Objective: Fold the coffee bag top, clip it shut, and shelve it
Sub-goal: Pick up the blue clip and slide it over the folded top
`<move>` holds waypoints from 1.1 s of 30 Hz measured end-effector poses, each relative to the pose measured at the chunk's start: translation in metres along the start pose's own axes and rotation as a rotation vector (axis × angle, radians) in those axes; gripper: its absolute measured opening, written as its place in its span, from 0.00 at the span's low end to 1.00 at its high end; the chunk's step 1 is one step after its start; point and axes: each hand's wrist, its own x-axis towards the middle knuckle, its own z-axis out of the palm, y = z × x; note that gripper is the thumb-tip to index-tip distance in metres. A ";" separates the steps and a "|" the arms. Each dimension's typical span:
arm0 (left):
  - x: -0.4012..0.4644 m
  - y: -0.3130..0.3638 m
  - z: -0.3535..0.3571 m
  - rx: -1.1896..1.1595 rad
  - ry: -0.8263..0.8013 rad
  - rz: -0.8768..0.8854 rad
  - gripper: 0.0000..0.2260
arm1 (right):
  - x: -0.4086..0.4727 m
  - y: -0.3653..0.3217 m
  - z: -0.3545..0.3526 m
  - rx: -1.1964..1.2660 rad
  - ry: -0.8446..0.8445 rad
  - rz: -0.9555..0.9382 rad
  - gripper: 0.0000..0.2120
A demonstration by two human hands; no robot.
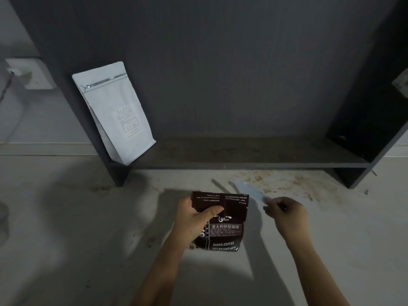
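Note:
A dark brown coffee bag [225, 230] with white print stands on the pale counter in front of me, its top folded down toward me. My left hand [194, 219] grips the folded top at its left side, thumb pressed across the fold. My right hand [287, 215] pinches one end of a long pale blue clip [249, 192], blurred, which slants up and left just beyond the bag's right top corner. The clip is apart from the bag.
A dark shelf unit [242, 159] stands at the back of the counter with a low board. A white coffee bag [114, 111] leans at its left end. Coffee grounds speckle the counter [287, 180] under the shelf. A wall socket [28, 72] is at far left.

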 end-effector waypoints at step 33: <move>-0.012 -0.003 0.009 -0.030 0.113 -0.057 0.11 | -0.041 -0.054 0.020 0.614 -0.280 -0.139 0.07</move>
